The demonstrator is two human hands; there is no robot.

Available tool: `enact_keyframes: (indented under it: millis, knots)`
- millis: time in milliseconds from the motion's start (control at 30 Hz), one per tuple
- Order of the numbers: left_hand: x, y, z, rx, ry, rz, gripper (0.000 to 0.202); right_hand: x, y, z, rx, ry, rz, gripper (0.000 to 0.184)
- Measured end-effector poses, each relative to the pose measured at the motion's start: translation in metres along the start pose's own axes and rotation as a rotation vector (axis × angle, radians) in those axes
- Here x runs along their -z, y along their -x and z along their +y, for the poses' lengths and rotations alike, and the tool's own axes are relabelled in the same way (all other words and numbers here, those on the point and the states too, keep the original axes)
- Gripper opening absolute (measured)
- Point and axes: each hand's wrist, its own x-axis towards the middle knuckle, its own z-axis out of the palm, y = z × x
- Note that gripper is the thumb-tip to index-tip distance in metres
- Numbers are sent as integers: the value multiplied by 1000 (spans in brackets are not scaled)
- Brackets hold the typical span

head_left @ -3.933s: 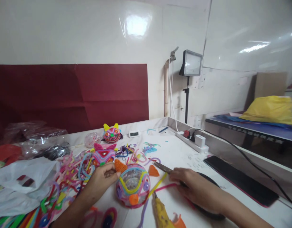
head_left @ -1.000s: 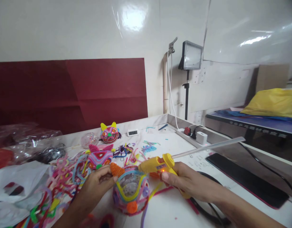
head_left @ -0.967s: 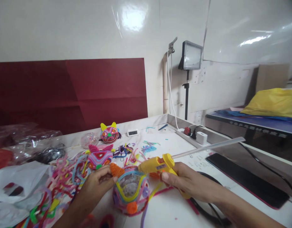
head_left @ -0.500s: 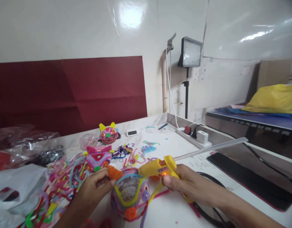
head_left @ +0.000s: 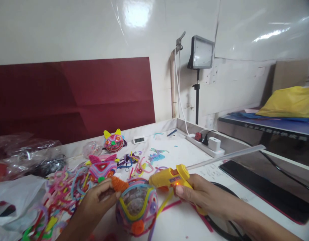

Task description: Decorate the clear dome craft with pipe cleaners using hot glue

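A clear ball (head_left: 136,210) wrapped in yellow, pink and purple pipe cleaners, with an orange nose, rests on the white table (head_left: 184,155) in front of me. My left hand (head_left: 98,201) pinches an orange pipe-cleaner ear (head_left: 118,183) against the ball's upper left. My right hand (head_left: 202,197) grips a yellow hot glue gun (head_left: 169,176) with its red light on. The gun's nozzle points left at the top of the ball, and a long clear glue stick (head_left: 227,155) juts from its back.
Two finished pipe-cleaner cat faces (head_left: 113,140) (head_left: 102,166) and loose coloured pipe cleaners (head_left: 59,197) lie to the left, beside plastic bags (head_left: 16,194). A power strip (head_left: 207,147), a small clock (head_left: 138,139), a dark tablet (head_left: 265,190) and a lamp on a stand (head_left: 201,53) are to the right.
My right hand went from resting on the table by pliers to holding the glue gun at the ball. Over the last second the view tilted a little; both hands kept their hold.
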Motion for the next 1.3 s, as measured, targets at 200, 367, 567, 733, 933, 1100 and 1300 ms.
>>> enact_keyframes:
  millis: [200, 367, 567, 733, 933, 1100, 1300]
  knots:
    - [-1, 0, 0, 10, 27, -5, 29, 3, 2, 1, -7, 46, 10, 58]
    - [0, 1, 1, 24, 25, 3, 29, 1, 0, -8, 80, 30, 0, 53]
    - [1, 1, -1, 8, -6, 0, 29, 0, -5, -19, 98, 47, -7, 53]
    - [1, 0, -4, -9, -12, -11, 27, -1, -8, -21, 97, 75, -4, 55]
    - [1, 0, -10, 18, 29, -17, 30, 1, -3, -15, 94, 107, 2, 55]
    - [2, 1, -8, 6, 32, -22, 28, 3, 0, -9, 85, 98, 13, 53]
    - [0, -1, -4, -2, 19, 5, 27, 5, 2, -3, 18, 123, 24, 58]
